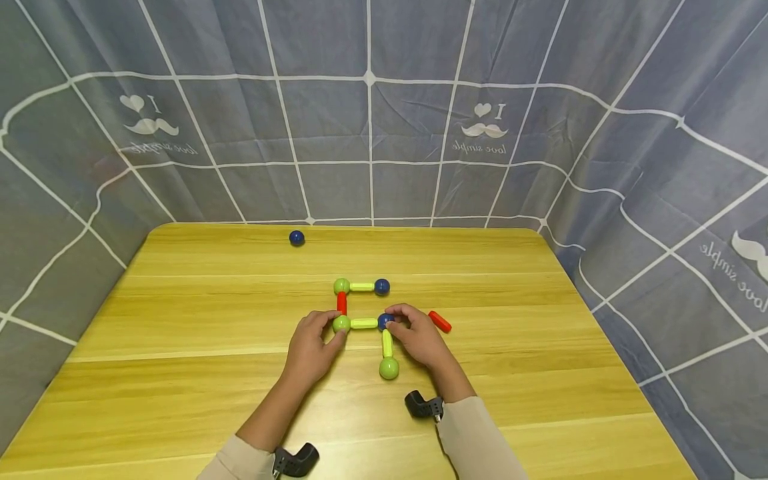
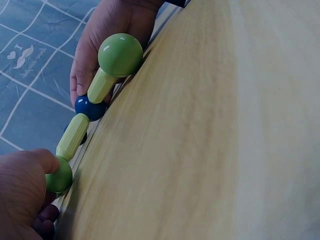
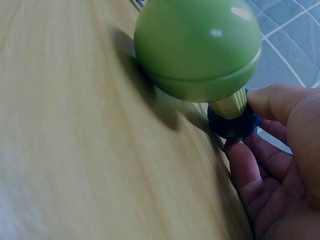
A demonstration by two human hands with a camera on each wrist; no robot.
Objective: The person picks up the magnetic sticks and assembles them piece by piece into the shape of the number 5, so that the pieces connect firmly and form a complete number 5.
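Observation:
On the table lies a joined chain of colored balls and short rods. My left hand [image 1: 313,343] pinches a green ball [image 1: 341,324] at one corner. My right hand [image 1: 422,339] holds a blue ball [image 1: 385,322] between thumb and fingers. A yellow-green rod [image 1: 364,323] joins these two balls. From the blue ball another yellow-green rod [image 1: 387,345] runs toward me to a larger-looking green ball [image 3: 197,47]. A red rod [image 1: 341,303] links the left-held ball to a far green ball [image 1: 341,287], which connects through a yellow-green rod [image 1: 362,287] to a second blue ball [image 1: 382,287].
A loose red rod [image 1: 440,322] lies just right of my right hand. Near the table's far edge sits a separate blue ball [image 1: 297,238]. A gray curtain [image 1: 330,147] with white lines surrounds the wooden table [image 1: 180,373]. Both wrists carry black camera mounts [image 1: 297,460].

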